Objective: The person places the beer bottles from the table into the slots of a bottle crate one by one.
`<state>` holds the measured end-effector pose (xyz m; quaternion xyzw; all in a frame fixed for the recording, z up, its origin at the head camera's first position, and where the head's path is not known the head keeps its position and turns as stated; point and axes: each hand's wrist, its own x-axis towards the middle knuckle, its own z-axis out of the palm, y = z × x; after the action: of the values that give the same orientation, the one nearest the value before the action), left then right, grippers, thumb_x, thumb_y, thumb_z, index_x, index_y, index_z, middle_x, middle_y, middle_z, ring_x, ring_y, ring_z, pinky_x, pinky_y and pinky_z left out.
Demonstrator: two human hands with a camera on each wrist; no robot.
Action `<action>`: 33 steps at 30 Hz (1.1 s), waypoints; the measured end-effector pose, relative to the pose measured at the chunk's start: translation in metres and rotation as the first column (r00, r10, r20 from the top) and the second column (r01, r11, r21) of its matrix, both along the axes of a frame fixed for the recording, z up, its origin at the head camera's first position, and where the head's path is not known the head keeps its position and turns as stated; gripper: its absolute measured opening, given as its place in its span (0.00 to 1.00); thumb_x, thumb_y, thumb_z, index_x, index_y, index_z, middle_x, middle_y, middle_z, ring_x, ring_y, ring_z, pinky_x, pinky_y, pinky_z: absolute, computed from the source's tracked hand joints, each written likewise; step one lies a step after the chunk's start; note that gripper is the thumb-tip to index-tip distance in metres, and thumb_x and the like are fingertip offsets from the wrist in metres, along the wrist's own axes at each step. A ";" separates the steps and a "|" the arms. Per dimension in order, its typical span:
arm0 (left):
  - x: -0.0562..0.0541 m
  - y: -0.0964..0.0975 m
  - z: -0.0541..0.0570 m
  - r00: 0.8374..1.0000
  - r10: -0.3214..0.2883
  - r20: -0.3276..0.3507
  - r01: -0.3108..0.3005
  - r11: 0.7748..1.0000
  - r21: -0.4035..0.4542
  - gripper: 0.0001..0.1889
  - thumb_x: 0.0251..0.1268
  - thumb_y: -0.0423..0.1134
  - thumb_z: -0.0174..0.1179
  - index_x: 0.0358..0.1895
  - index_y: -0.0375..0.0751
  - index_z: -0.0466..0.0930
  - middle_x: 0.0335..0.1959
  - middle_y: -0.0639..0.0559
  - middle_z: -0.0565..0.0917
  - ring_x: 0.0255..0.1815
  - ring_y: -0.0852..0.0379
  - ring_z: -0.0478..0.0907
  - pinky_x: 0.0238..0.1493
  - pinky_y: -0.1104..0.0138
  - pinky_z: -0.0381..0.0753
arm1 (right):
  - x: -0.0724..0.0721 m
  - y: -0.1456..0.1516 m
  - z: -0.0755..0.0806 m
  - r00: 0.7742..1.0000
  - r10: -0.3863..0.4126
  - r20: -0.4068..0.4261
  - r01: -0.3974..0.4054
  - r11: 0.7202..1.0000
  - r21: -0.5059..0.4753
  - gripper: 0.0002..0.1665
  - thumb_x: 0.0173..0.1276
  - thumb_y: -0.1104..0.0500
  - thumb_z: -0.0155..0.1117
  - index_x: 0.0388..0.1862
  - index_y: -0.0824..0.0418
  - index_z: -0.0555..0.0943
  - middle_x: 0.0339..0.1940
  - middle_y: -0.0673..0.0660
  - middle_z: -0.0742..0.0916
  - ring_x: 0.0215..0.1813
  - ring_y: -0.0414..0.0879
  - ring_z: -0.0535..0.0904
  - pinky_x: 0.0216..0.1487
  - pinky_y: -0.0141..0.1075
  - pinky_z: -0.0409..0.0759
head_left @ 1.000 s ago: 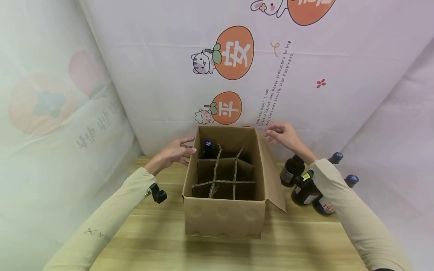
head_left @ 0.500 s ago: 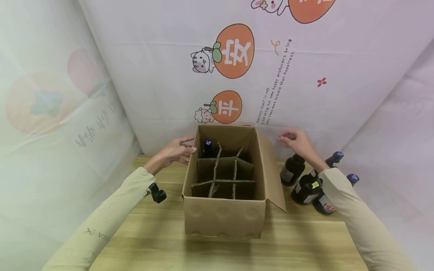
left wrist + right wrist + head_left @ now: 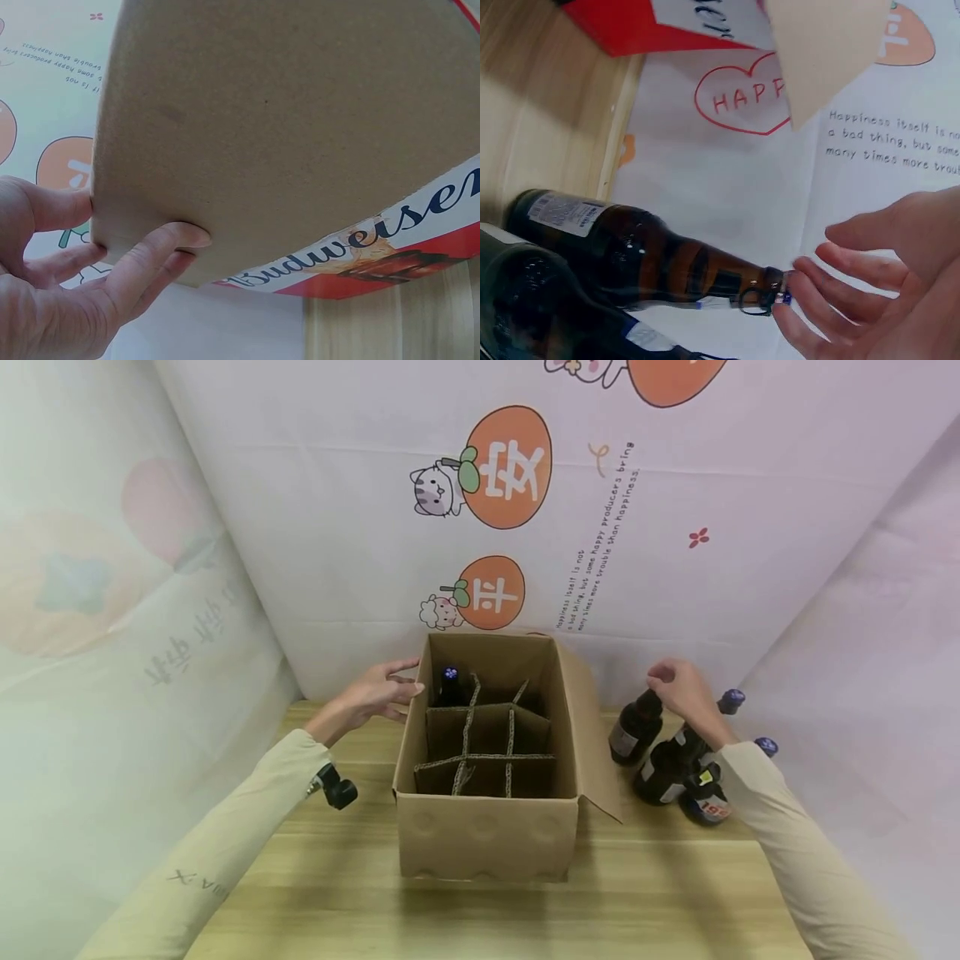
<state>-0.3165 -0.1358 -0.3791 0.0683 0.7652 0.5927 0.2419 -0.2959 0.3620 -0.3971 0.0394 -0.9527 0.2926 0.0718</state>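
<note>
An open cardboard box (image 3: 487,835) with crossed cardboard dividers (image 3: 468,731) stands on the table. One dark bottle with a blue cap (image 3: 450,675) sits in its far left compartment. Against the box's left side rests my left hand (image 3: 378,691), fingers spread; the left wrist view shows fingertips pressed to the plain cardboard. To the right of the box my right hand (image 3: 686,693) is at the top of a brown beer bottle (image 3: 636,735). In the right wrist view its loosely bent fingers (image 3: 810,300) reach the cap, while the thumb stays apart.
Several more dark bottles (image 3: 660,777) stand close together behind and beside my right forearm. A box flap (image 3: 588,727) sticks out on the right toward them. Printed white cloth (image 3: 337,527) hangs at the back and sides of the wooden table (image 3: 337,893).
My right hand has moved from beside the box's far right corner rightward and down to the top of the beer bottle. My left hand stays against the box.
</note>
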 end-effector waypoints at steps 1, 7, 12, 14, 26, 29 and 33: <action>0.000 -0.001 0.000 1.000 -0.001 -0.001 0.001 1.000 0.000 0.38 0.81 0.34 0.55 0.86 0.45 0.47 0.79 0.30 0.65 0.76 0.28 0.66 0.64 0.46 0.86 | 0.000 0.001 -0.002 1.000 -0.011 -0.027 0.012 1.000 0.014 0.19 0.81 0.61 0.56 0.55 0.77 0.80 0.53 0.78 0.85 0.45 0.66 0.84 0.44 0.54 0.87; 0.000 0.000 0.000 1.000 0.002 0.001 -0.002 1.000 0.011 0.38 0.80 0.34 0.56 0.86 0.45 0.48 0.78 0.29 0.65 0.76 0.28 0.66 0.64 0.46 0.86 | -0.002 0.004 -0.016 0.997 -0.063 -0.050 0.068 0.992 0.109 0.25 0.74 0.65 0.63 0.61 0.84 0.75 0.53 0.83 0.82 0.42 0.70 0.82 0.39 0.57 0.86; 0.001 0.001 0.001 1.000 0.003 0.001 -0.003 1.000 0.016 0.38 0.80 0.34 0.56 0.86 0.44 0.48 0.78 0.29 0.65 0.76 0.28 0.66 0.63 0.46 0.86 | -0.005 -0.004 -0.030 0.996 -0.082 0.022 0.078 0.986 0.147 0.35 0.71 0.68 0.59 0.70 0.88 0.62 0.61 0.89 0.74 0.60 0.80 0.74 0.61 0.71 0.78; 0.002 0.001 0.001 1.000 0.005 0.002 -0.005 1.000 0.019 0.38 0.80 0.34 0.56 0.86 0.44 0.48 0.78 0.29 0.65 0.76 0.28 0.66 0.63 0.47 0.86 | -0.005 -0.006 -0.036 0.996 -0.084 -0.025 0.087 0.988 0.128 0.34 0.69 0.70 0.57 0.70 0.87 0.63 0.59 0.89 0.75 0.56 0.79 0.76 0.58 0.70 0.80; 0.001 0.000 -0.001 1.000 0.017 0.011 -0.017 1.000 0.023 0.38 0.80 0.33 0.56 0.86 0.44 0.48 0.77 0.29 0.66 0.75 0.28 0.67 0.63 0.47 0.87 | -0.019 -0.023 -0.071 0.953 -0.237 -0.191 0.192 0.954 -0.229 0.24 0.74 0.70 0.61 0.66 0.78 0.73 0.62 0.80 0.80 0.63 0.75 0.78 0.65 0.65 0.80; 0.000 -0.001 -0.001 1.000 0.024 0.014 -0.024 0.999 0.024 0.38 0.80 0.33 0.56 0.86 0.45 0.49 0.77 0.29 0.66 0.75 0.28 0.67 0.63 0.47 0.87 | -0.022 -0.028 -0.078 0.946 -0.296 -0.133 0.234 0.906 -0.352 0.26 0.77 0.66 0.63 0.69 0.75 0.72 0.64 0.77 0.80 0.63 0.71 0.80 0.60 0.48 0.86; -0.001 -0.001 -0.001 1.000 0.024 0.018 -0.025 0.999 0.025 0.38 0.80 0.33 0.56 0.86 0.45 0.49 0.77 0.29 0.66 0.75 0.29 0.67 0.63 0.47 0.86 | -0.027 -0.030 -0.086 0.938 -0.327 -0.118 0.246 0.864 -0.440 0.26 0.76 0.64 0.65 0.68 0.72 0.73 0.60 0.74 0.83 0.55 0.54 0.83 0.45 0.20 0.78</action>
<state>-0.3175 -0.1372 -0.3800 0.0566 0.7564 0.6056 0.2405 -0.3229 0.3318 -0.4833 -0.0918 -0.8517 0.4707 0.2110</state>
